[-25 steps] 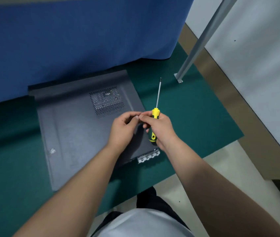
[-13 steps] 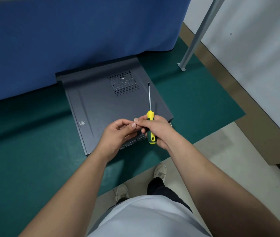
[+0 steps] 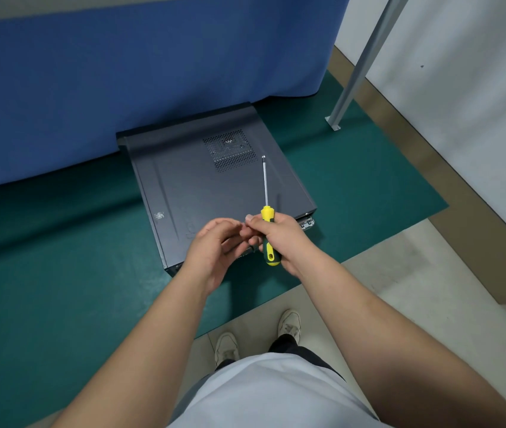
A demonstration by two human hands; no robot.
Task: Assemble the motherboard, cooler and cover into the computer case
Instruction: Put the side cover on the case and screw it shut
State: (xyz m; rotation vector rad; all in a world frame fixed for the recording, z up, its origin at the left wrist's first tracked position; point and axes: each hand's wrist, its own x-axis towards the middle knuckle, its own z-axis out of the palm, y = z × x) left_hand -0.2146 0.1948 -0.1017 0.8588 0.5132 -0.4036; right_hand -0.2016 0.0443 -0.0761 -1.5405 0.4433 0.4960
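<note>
Dark grey case (image 3: 214, 193), cover on, flat on green mat (image 3: 60, 257), just beyond both hands. Yellow screwdriver (image 3: 266, 230) gripped in right hand (image 3: 285, 239), shaft pointing away over case. Left hand (image 3: 214, 248) loosely curled, fingertips meeting right thumb; anything pinched there too small to tell. Blue cloth (image 3: 122, 72) behind case.

Over the last second the view has pulled back and up — the case (image 3: 214, 193) now lies farther off with shoes (image 3: 289, 325) showing below — while the left hand (image 3: 214, 245) has loosened from the right hand (image 3: 282, 239), which still grips the screwdriver (image 3: 267, 236).
</note>
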